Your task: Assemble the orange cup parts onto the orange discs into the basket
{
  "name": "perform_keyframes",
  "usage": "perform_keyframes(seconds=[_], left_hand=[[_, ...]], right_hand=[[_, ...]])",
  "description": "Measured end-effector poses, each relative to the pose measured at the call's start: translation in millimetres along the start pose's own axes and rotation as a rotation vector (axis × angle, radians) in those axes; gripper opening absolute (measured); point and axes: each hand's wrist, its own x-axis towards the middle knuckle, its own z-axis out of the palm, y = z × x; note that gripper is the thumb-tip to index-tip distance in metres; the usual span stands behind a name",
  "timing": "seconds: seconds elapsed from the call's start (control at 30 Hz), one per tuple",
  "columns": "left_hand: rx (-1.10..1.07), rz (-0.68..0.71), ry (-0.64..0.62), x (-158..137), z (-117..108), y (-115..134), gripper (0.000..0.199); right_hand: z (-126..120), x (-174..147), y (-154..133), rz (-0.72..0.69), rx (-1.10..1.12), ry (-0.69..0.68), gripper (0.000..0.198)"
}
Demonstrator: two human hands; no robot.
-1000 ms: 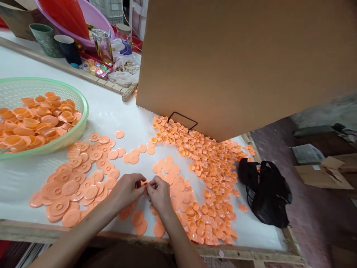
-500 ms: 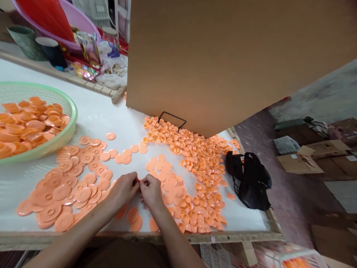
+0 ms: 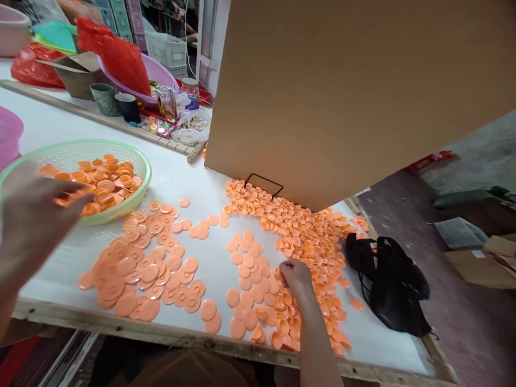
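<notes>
My left hand (image 3: pixel 38 215), blurred, is over the near left side of the green mesh basket (image 3: pixel 145 185). Its thumb and fingers are apart, and I make out nothing held. Orange plastic pieces (image 3: pixel 107 185) fill the basket. My right hand (image 3: pixel 297 277) is at the left edge of a heap of small orange plastic cups (image 3: pixel 306 231), fingers curled in on a small orange cup (image 3: pixel 277 272). Flat orange discs with raised rings (image 3: pixel 126 267) overlap in front of the basket. More flat discs (image 3: pixel 258 293) lie between these and the cups.
A large cardboard box (image 3: pixel 322 107) rises behind the cups, a black wire loop (image 3: pixel 264 183) at its lower edge. On the right lies a black bag (image 3: pixel 387 285). A wooden strip (image 3: pixel 161 141) edges the table; mugs (image 3: pixel 105 100) and a purple basin (image 3: pixel 161 75) stand beyond.
My hands, together over the discs before, have separated. The left went left to the basket, the right moved right to the cups. The view has swung left, showing more of the table's left side.
</notes>
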Motion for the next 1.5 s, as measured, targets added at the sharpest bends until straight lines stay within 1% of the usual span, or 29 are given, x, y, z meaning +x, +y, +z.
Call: perform_keyframes(seconds=[0.03, 0.07, 0.1, 0.17, 0.2, 0.23, 0.27, 0.33, 0.4, 0.47, 0.5, 0.57, 0.6, 0.7, 0.73, 0.77, 0.87, 0.93, 1.0, 1.07, 1.13, 1.23, 1.3, 1.37, 1.43, 1.5], left_hand=[[-0.090, 0.127, -0.101, -22, 12, 14, 0.042], [-0.200, 0.279, -0.263, -47, 25, 31, 0.035], [-0.271, 0.395, -0.434, -72, 40, 49, 0.026], [-0.262, 0.462, -0.589, -114, 68, 83, 0.012], [-0.251, 0.477, -0.634, -128, 79, 98, 0.009], [-0.236, 0.477, -0.650, -138, 89, 110, 0.009], [-0.235, 0.478, -0.656, -143, 96, 119, 0.009], [-0.257, 0.468, -0.634, -143, 105, 131, 0.015], [-0.280, 0.476, -0.613, -139, 109, 135, 0.019], [-0.292, 0.492, -0.603, -135, 113, 138, 0.014], [-0.292, 0.493, -0.596, -134, 115, 140, 0.014], [-0.286, 0.480, -0.577, -132, 121, 147, 0.027], [-0.277, 0.472, -0.570, -131, 124, 152, 0.029], [-0.234, 0.496, -0.580, -127, 133, 168, 0.013], [-0.222, 0.513, -0.583, -126, 134, 172, 0.012], [-0.215, 0.530, -0.580, -124, 133, 175, 0.015], [-0.234, 0.542, -0.570, -122, 125, 176, 0.029], [-0.260, 0.482, -0.595, -123, 119, 173, 0.036], [-0.266, 0.395, -0.641, -124, 116, 170, 0.037], [-0.251, 0.327, -0.673, -125, 118, 167, 0.032], [-0.243, 0.286, -0.669, -127, 121, 163, 0.024], [-0.242, 0.283, -0.667, -132, 120, 153, 0.017], [-0.215, 0.309, -0.698, -137, 114, 146, 0.014], [-0.187, 0.314, -0.724, -140, 107, 140, 0.015], [-0.195, 0.306, -0.730, -140, 103, 139, 0.017], [-0.223, 0.307, -0.722, -138, 104, 145, 0.013]], right_hand=[[1, -2, 1, 0.017, 0.008, -0.007, 0.003], [0, -4, 2, 0.030, 0.007, -0.016, 0.004], [0, -7, 3, 0.045, 0.010, -0.033, 0.005], [-2, -13, 5, 0.065, 0.031, -0.080, 0.008], [-4, -16, 7, 0.068, 0.052, -0.100, 0.010], [-5, -18, 9, 0.064, 0.077, -0.116, 0.013], [-5, -20, 10, 0.051, 0.105, -0.129, 0.015], [-5, -24, 14, 0.012, 0.154, -0.138, 0.017], [-2, -25, 17, -0.022, 0.184, -0.148, 0.016], [1, -26, 19, -0.039, 0.199, -0.146, 0.014], [2, -25, 19, -0.045, 0.200, -0.140, 0.013], [4, -25, 18, -0.066, 0.180, -0.122, 0.011], [4, -25, 18, -0.086, 0.158, -0.108, 0.011], [1, -24, 15, -0.168, 0.077, -0.056, 0.012], [0, -24, 14, -0.195, 0.062, -0.039, 0.013], [-2, -25, 12, -0.215, 0.062, -0.027, 0.014], [0, -26, 6, -0.217, 0.142, -0.031, 0.015], [9, -28, -4, -0.207, 0.229, -0.069, 0.015], [26, -32, -18, -0.234, 0.275, -0.122, 0.012], [48, -37, -37, -0.294, 0.269, -0.179, 0.010], [72, -41, -54, -0.341, 0.242, -0.226, 0.009], [99, -41, -72, -0.368, 0.194, -0.274, 0.008], [110, -40, -77, -0.377, 0.161, -0.294, 0.008], [114, -39, -77, -0.376, 0.129, -0.307, 0.008], [117, -39, -77, -0.371, 0.095, -0.315, 0.008], [118, -39, -77, -0.364, 0.067, -0.313, 0.008]])
